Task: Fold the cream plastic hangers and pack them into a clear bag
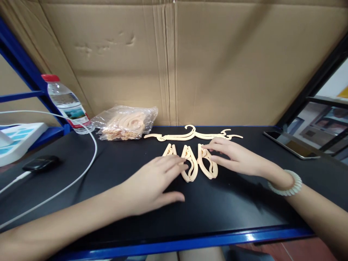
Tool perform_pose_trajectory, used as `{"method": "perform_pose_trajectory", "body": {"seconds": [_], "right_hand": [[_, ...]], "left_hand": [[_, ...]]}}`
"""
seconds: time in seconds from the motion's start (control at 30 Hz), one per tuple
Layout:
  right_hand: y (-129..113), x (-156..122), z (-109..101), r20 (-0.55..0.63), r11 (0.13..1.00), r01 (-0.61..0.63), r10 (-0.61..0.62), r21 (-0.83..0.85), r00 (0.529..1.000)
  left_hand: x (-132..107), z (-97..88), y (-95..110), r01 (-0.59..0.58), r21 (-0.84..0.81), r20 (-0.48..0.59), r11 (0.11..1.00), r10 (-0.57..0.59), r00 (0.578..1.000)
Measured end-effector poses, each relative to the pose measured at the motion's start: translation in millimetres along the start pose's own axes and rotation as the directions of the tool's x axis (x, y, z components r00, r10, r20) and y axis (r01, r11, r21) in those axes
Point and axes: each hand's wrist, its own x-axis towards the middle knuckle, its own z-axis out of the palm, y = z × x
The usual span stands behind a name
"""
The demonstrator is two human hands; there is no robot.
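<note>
Three folded cream plastic hangers lie side by side on the black table (81, 203): a left one (169, 150), a middle one (190, 167) and a right one (208, 165). My left hand (153, 183) lies flat with fingers stretched out, fingertips touching the middle folded hanger and covering part of the left one. My right hand (233, 157) rests with fingers extended on the right folded hanger. Behind them an unfolded cream hanger (193, 135) lies spread across the table. I wear a pale bead bracelet (286, 185) on the right wrist.
A clear bag of more cream hangers (126, 123) sits at the back left beside a water bottle (67, 105). A white cable (67, 185) crosses the left side near a black device (40, 163). A tablet (290, 144) lies at the right. A cardboard wall (174, 61) stands behind.
</note>
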Motion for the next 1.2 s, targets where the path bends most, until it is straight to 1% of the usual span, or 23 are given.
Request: {"method": "perform_pose_trajectory", "body": {"seconds": [0.1, 0.2, 0.4, 0.53, 0.67, 0.83, 0.9, 0.93, 1.0, 1.07, 1.13, 1.2], "right_hand": [[1.3, 1.4, 1.1, -0.023, 0.999, 0.045, -0.046, -0.007, 0.999], [1.7, 2.3, 5.2, -0.022, 0.998, 0.059, -0.060, -0.020, 0.998], [1.6, 3.5, 11.4, 0.019, 0.996, 0.077, -0.076, -0.044, 0.997], [1.4, 3.6, 12.6, 0.017, 0.997, 0.068, -0.068, -0.037, 0.998], [2.2, 2.7, 14.6, 0.031, 0.996, 0.069, -0.067, -0.056, 0.997], [0.7, 3.1, 18.8, 0.015, 0.995, 0.075, -0.074, -0.069, 0.997], [-0.5, 4.4, 18.4, -0.014, 0.996, 0.071, -0.072, -0.049, 0.997], [-0.2, 5.2, 17.4, -0.049, 0.997, 0.063, -0.065, -0.034, 0.997], [4.3, 6.4, 14.2, -0.156, 0.999, 0.033, -0.035, -0.011, 0.987], [15.6, 6.9, 10.3, -0.288, 0.999, -0.032, 0.028, -0.009, 0.957], [32.7, 6.4, 7.3, -0.393, 0.989, -0.148, 0.131, -0.012, 0.910], [51.9, 5.5, 7.0, -0.430, 0.954, -0.298, 0.269, -0.001, 0.862]], "left_hand": [[-0.3, 6.9, 12.0, -0.072, -0.002, 0.123, 0.997, 0.072, 0.990], [-1.2, 10.4, 14.0, -0.082, -0.028, 0.183, 0.996, 0.086, 0.979], [-3.7, 11.1, 11.6, -0.069, -0.057, 0.170, 0.996, 0.078, 0.982], [-3.3, 10.9, 10.4, -0.081, -0.070, 0.156, 0.994, 0.092, 0.983], [-0.6, 10.6, 7.4, -0.067, -0.066, 0.161, 0.996, 0.077, 0.984], [0.8, 9.7, 5.5, -0.052, -0.063, 0.162, 0.997, 0.062, 0.985], [1.1, 7.8, 4.6, -0.061, -0.078, 0.138, 0.995, 0.071, 0.988], [1.6, 6.2, 3.0, -0.064, -0.086, 0.115, 0.994, 0.073, 0.991], [3.5, 2.6, -4.8, -0.051, -0.096, 0.044, 0.994, 0.055, 0.997], [6.1, -0.1, -20.6, -0.011, -0.098, -0.048, 0.995, 0.006, 0.999], [8.2, -0.3, -43.2, 0.051, -0.096, -0.135, 0.994, -0.063, 0.989], [9.0, 2.6, -67.7, 0.122, -0.104, -0.224, 0.987, -0.143, 0.964]]}}
